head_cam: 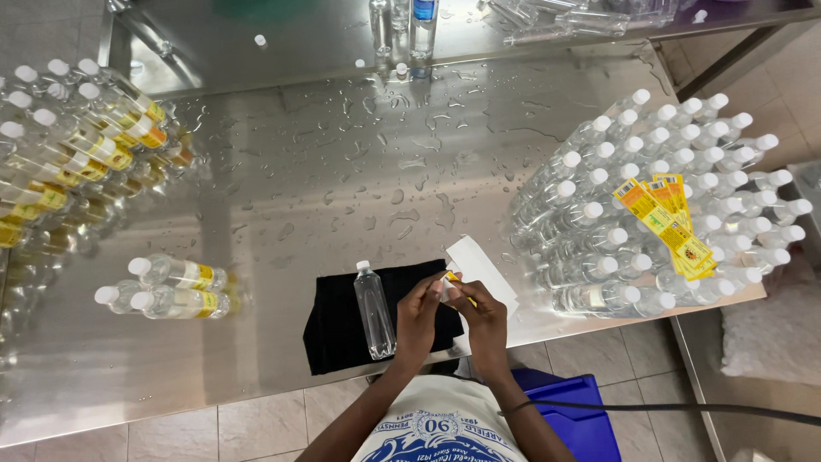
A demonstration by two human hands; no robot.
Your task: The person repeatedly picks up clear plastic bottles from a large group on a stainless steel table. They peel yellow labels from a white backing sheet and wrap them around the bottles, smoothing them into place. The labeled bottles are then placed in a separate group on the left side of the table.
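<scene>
My left hand [419, 312] and my right hand [481, 312] meet over the table's near edge, both pinching a small yellow label [454, 281] and its white backing sheet [479, 267]. Just left of my hands a clear unlabelled bottle [374, 308] with a white cap lies on a black cloth [335, 325]. At the right stands a big pile of unlabelled clear bottles [650, 205], with a strip of yellow labels [667, 224] lying on top.
The wet steel table [342, 171] carries a stack of labelled bottles [77, 145] at the far left and three labelled bottles [167, 287] lying nearer. Upright bottles [410, 30] stand at the back. A blue bin [581, 419] sits on the tiled floor below.
</scene>
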